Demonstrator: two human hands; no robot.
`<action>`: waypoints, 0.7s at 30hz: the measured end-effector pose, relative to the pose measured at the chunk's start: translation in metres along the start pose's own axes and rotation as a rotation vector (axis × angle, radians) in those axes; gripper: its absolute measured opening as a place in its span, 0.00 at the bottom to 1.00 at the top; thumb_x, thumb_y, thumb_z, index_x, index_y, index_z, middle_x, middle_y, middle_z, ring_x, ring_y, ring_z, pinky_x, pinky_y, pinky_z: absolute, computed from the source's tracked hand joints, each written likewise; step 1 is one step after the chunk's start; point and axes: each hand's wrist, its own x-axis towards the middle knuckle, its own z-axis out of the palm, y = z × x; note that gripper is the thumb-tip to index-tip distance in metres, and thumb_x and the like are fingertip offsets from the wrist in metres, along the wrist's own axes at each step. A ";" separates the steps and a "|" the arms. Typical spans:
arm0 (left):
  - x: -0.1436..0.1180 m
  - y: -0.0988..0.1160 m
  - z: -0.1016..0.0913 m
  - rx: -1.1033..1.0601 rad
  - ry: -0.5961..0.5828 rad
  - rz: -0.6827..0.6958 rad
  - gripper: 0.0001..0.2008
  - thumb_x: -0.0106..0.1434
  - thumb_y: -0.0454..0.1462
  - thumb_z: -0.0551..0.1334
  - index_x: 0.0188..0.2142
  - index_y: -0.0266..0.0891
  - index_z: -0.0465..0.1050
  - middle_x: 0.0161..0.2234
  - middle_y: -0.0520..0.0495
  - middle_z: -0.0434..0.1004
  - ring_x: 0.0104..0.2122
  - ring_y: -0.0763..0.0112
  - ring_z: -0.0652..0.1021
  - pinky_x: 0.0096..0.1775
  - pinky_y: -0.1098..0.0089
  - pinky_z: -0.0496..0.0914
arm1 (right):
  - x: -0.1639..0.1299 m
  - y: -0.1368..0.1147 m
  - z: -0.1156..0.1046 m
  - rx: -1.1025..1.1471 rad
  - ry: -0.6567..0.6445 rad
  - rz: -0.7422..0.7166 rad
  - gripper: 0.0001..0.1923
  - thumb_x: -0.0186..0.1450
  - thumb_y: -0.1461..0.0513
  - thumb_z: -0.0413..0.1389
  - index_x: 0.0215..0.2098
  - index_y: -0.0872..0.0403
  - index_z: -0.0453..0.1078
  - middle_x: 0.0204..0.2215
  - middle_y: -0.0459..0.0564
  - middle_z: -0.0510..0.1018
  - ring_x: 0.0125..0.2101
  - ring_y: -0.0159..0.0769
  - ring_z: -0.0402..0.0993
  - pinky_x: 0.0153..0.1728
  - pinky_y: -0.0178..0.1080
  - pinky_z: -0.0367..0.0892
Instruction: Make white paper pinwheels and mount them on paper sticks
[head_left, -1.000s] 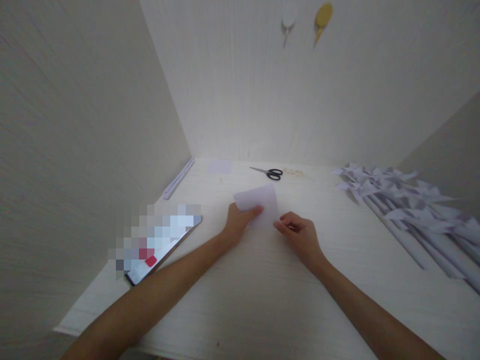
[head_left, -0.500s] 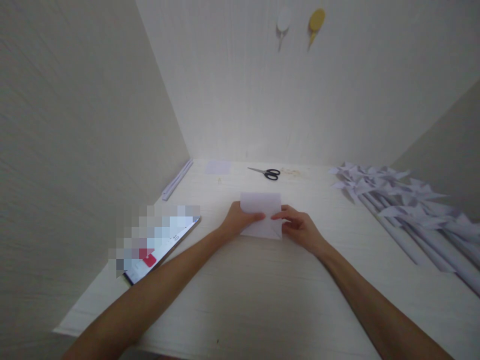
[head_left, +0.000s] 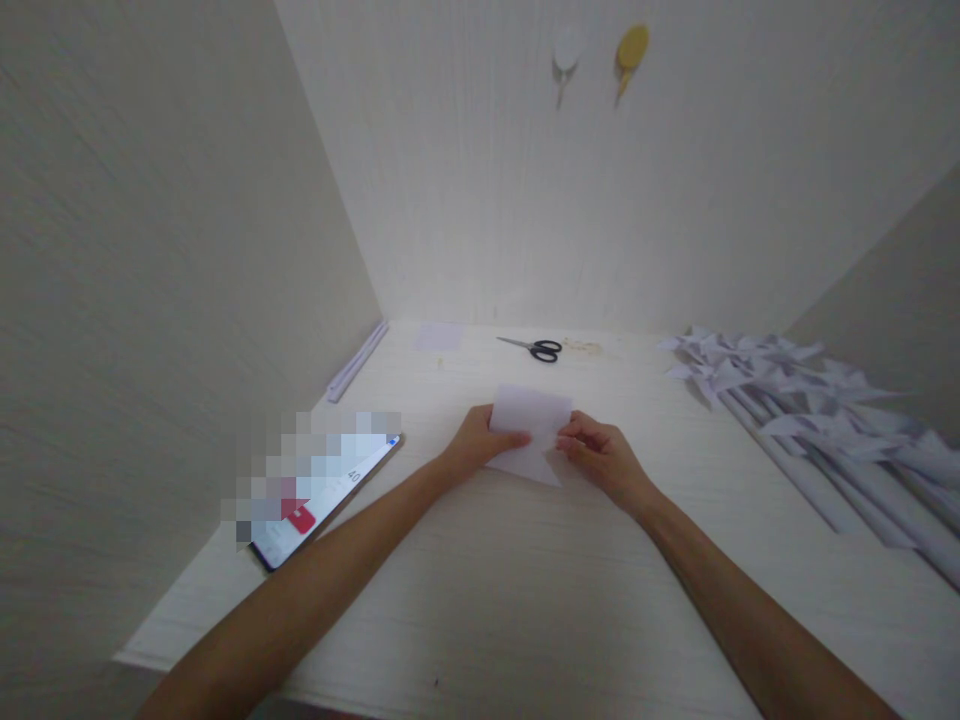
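Nearest to me, both forearms run off the bottom edge, so I cannot see elbows or the person behind them. On the left, a phone point(head_left: 330, 492) lies flat on the table point(head_left: 525, 600); much of its screen is pixelated and unreadable. At mid-table, the left hand point(head_left: 480, 445) and right hand point(head_left: 600, 458) meet on a white paper sheet point(head_left: 531, 430). I note each hand pinched closed on a side of the sheet, thumbs on top, other fingers partly hidden behind it. The sheet's upper part stands raised; its lower point touches the table. Whether it is folded double I cannot tell. To the right, a row of paper pinwheels point(head_left: 795, 400) on rolled sticks is cut off by the frame edge. Farther back lie scissors point(head_left: 534, 348), a small paper square point(head_left: 439, 336) and a thin white strip point(head_left: 357, 360) along the left wall.
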 end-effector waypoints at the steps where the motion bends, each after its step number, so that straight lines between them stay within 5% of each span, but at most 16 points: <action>1: 0.000 -0.001 0.000 0.003 -0.009 0.004 0.16 0.40 0.35 0.66 0.31 0.31 0.70 0.27 0.47 0.75 0.24 0.73 0.73 0.29 0.71 0.68 | 0.000 0.000 0.001 -0.006 0.011 0.002 0.06 0.53 0.59 0.54 0.21 0.54 0.68 0.26 0.46 0.66 0.28 0.30 0.64 0.26 0.33 0.60; 21: 0.004 -0.006 0.000 0.117 -0.060 0.072 0.16 0.41 0.35 0.65 0.31 0.31 0.72 0.28 0.46 0.76 0.26 0.70 0.74 0.29 0.71 0.67 | 0.002 0.003 0.013 -0.319 0.161 0.066 0.09 0.50 0.58 0.55 0.20 0.56 0.68 0.20 0.46 0.67 0.19 0.29 0.64 0.19 0.33 0.60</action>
